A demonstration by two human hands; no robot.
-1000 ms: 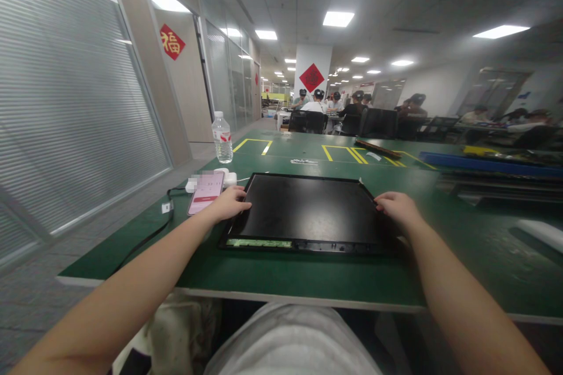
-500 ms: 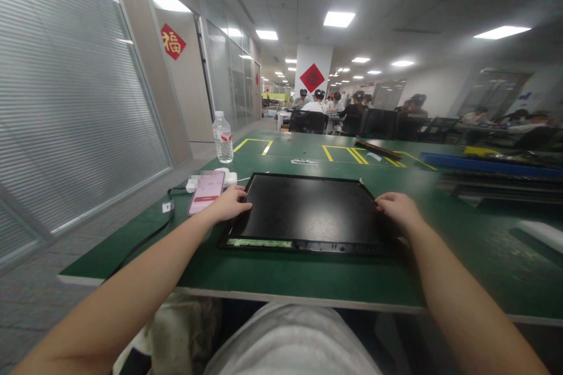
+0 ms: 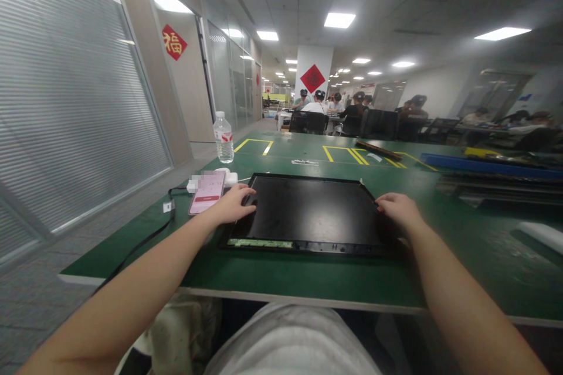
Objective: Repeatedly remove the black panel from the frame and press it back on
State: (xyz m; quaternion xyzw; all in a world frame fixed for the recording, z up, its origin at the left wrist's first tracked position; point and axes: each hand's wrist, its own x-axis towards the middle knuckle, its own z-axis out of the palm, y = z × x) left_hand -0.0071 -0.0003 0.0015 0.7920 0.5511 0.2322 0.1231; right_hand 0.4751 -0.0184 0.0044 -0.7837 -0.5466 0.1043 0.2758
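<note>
We've L hand (image 3: 235, 204) loose, fingers apart, at L edge of blk panel (image 3: 314, 211); R hand (image 3: 398, 209) pinches R edge. Panel's btwn hands; phone (image 3: 206, 194) just L of L hand.

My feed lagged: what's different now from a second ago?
The left hand has shifted slightly right, reaching farther over the left edge of the display panel; contact is unclear. The right hand stays at the panel's right edge; the phone and water bottle stayed put.
</note>
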